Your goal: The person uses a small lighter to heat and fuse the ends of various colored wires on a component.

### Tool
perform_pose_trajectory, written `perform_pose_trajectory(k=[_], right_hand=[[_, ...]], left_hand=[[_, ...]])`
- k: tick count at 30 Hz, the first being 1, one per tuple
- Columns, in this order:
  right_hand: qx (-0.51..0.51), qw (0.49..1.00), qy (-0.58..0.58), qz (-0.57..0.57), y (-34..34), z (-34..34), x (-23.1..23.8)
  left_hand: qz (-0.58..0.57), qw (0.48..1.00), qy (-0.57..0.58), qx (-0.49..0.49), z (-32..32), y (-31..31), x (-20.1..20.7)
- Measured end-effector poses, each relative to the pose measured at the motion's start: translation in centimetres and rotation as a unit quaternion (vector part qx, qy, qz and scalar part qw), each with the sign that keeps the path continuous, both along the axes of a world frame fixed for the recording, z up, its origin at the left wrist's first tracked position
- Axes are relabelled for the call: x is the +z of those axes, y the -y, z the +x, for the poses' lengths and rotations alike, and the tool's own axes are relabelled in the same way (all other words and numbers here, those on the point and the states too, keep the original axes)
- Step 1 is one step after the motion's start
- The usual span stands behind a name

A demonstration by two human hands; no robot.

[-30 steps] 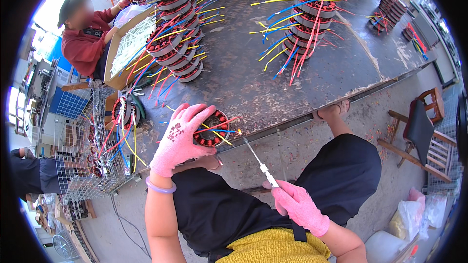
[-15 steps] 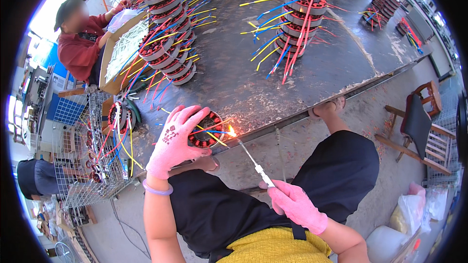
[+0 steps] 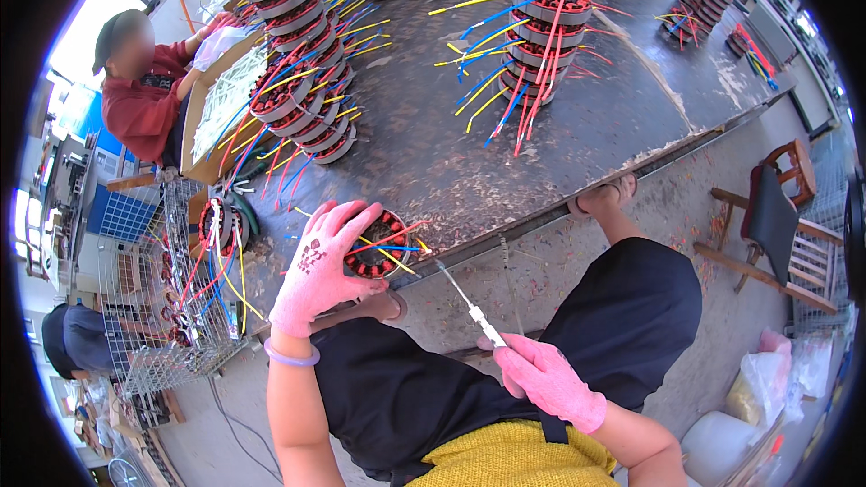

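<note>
My left hand [image 3: 323,266], in a pink glove, is closed around the left side of a motor stator [image 3: 365,266] at the table's near edge. This ring has red windings, and red, blue and yellow leads cross it toward the right. In my right hand [image 3: 550,381], also gloved in pink, is a thin torch [image 3: 476,308] with a white body and a narrow metal stem. Its tip points up-left, just short of the lead ends. A small yellow spot shows beside the tip; I cannot tell whether it is flame or wire. The fingers beneath the stator are hidden.
Tall stator stacks [image 3: 302,81] stand at the left, another stack [image 3: 546,45] farther right. A co-worker in a red sleeve [image 3: 144,117] is by a box of white tubes [image 3: 221,113]. A wire basket [image 3: 171,356] adjoins the table [image 3: 487,180]; a wooden chair [image 3: 776,216] stands right.
The bright orange flame at the torch tip has shrunk away or gone out. Both hands keep their holds and have hardly moved. The whole view has shifted slightly.
</note>
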State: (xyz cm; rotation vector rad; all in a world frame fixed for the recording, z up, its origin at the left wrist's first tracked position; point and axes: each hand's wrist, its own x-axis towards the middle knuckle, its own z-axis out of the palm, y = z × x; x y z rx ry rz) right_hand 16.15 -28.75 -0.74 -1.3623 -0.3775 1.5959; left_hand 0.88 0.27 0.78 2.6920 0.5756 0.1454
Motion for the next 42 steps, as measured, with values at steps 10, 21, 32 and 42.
perform_pose_trajectory(k=[10,21,32,42], right_hand=[[-0.021,1.000,-0.016,0.003,-0.1,-0.1,0.0],[-0.023,1.000,-0.006,0.006,-0.1,-0.2,-0.2],[0.004,1.000,0.017,-0.004,-0.2,0.0,-0.2],[-0.009,1.000,0.015,0.017,0.3,-0.3,-1.2]], left_hand=[[-0.002,1.000,-0.015,0.013,0.1,0.3,0.2],[-0.006,1.000,-0.010,0.009,-0.1,0.2,0.0],[0.009,1.000,-0.007,-0.003,0.0,0.1,0.0],[0.009,1.000,-0.008,-0.005,0.0,0.0,-0.1]])
